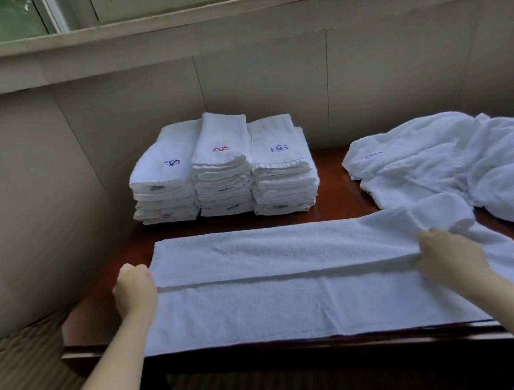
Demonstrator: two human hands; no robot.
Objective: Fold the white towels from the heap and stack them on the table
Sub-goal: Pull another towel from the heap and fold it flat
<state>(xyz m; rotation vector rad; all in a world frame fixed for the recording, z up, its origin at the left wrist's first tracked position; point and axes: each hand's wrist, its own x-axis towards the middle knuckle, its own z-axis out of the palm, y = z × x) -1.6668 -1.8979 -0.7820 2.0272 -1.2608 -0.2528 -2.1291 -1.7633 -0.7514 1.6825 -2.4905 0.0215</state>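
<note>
One white towel (277, 278) lies spread lengthwise across the near part of the dark wooden table (335, 197), between the two hands. Beyond the hands, against the tiled wall (268, 94), stand three stacks of folded towels side by side: a left stack (165, 188), a middle stack (222, 170) and a right stack (282, 171); the number of towels in each cannot be counted with certainty. The top towel of the left and right stacks carries a blue embroidered mark, that of the middle stack a red one. One loose heap of unfolded towels (463, 166) lies beyond and to the outer side of the right hand; its near edge touches the spread towel's far right corner.

The left hand (135, 289) grips the towel's left end, fingers curled round the edge of the folded-over layer. The right hand (449, 253) pinches the same fold line towards the right end, fingers curled under the upper layer. Nothing lies between the hands and the stacks except bare table.

The towel's far part is doubled over towards the person, its edge forming a straight ridge running from hand to hand. The near part lies flat in a single layer, reaching the table's front edge. The terry surface is plain white; the right end is rumpled. A window sill (223, 11) runs above the wall.
</note>
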